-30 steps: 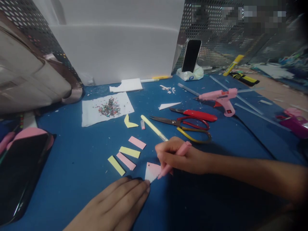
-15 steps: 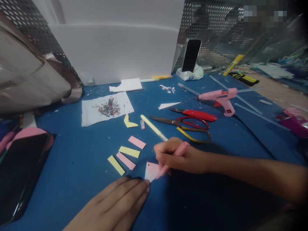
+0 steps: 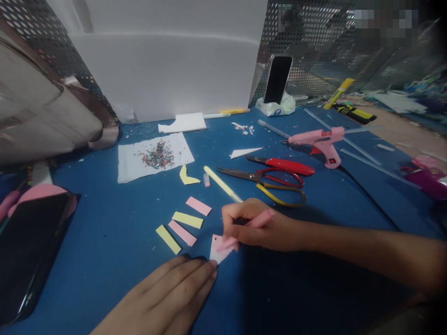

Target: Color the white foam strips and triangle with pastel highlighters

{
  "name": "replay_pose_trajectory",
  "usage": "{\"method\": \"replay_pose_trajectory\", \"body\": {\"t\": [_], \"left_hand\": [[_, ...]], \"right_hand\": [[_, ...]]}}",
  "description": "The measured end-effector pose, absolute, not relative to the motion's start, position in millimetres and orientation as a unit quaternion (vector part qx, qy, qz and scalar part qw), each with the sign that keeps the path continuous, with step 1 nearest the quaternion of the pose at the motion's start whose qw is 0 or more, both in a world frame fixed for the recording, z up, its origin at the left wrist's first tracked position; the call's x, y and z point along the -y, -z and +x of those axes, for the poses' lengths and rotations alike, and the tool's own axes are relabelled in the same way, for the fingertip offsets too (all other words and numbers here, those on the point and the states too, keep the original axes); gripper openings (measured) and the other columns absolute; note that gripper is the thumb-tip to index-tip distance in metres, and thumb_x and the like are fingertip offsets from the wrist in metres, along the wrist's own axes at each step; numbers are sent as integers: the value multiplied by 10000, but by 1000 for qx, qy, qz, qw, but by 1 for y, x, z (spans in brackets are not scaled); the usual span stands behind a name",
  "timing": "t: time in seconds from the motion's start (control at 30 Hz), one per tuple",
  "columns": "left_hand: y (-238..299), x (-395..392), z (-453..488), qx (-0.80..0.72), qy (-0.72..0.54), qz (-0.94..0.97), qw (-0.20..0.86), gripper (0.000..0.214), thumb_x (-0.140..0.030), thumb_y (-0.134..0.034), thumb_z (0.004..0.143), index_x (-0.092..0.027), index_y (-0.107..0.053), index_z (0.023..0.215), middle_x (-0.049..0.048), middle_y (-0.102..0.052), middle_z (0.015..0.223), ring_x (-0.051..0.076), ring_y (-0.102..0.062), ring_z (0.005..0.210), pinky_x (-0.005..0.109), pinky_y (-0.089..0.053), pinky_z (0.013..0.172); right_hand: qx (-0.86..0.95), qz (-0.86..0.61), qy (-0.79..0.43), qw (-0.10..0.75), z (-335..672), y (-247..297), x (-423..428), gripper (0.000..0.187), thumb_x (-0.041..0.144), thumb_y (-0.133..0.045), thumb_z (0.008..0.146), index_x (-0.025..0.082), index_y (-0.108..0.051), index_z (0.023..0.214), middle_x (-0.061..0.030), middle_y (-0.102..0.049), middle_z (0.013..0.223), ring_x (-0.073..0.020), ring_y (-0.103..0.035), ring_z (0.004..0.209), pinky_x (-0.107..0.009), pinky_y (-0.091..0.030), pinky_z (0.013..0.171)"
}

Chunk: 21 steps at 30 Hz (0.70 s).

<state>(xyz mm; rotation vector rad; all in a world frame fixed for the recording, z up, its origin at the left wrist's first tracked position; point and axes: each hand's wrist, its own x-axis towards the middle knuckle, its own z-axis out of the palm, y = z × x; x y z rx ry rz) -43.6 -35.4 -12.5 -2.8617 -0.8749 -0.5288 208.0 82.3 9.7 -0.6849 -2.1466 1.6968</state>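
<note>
In my right hand (image 3: pixel 249 225) is a pink marker (image 3: pixel 261 218), its tip slightly blurred on a small triangular white piece (image 3: pixel 217 256) that is partly coloured pink. The piece has a small dark hole near its upper corner. My left hand (image 3: pixel 171 293) lies flat on the blue table, fingers stretched out together, the fingertips touching the piece's lower corner. Just beyond lie pink strips (image 3: pixel 198 206) and yellow strips (image 3: pixel 168 239). A yellow marker (image 3: pixel 221 183) and its small pink-tipped cap-like piece (image 3: pixel 207 180) rest above my right hand.
Scissors (image 3: pixel 258 177), a red-handled cutter (image 3: pixel 289 166) and a pink glue gun (image 3: pixel 321 139) with a cord lie to the right. A white sheet (image 3: pixel 129 163) bears glittery bits. A phone (image 3: pixel 277 80) stands at the back; another dark phone (image 3: pixel 35 251) lies left.
The marker's tip has moved left and up across the triangular piece, with my right hand shifting slightly. My left hand stays in place.
</note>
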Motion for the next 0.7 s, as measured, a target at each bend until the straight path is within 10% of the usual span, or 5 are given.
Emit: {"method": "replay_pose_trajectory", "body": {"t": [0.7], "left_hand": [[5, 37, -42, 300, 155, -939, 61, 393, -150, -307, 1035, -166, -489, 1383, -4, -522, 1427, 154, -426, 1353, 315, -229, 1193]], "right_hand": [[759, -245, -577, 175, 208, -8, -83, 243, 346, -566, 954, 147, -578, 815, -4, -627, 766, -99, -569, 696, -204, -410, 609]]}}
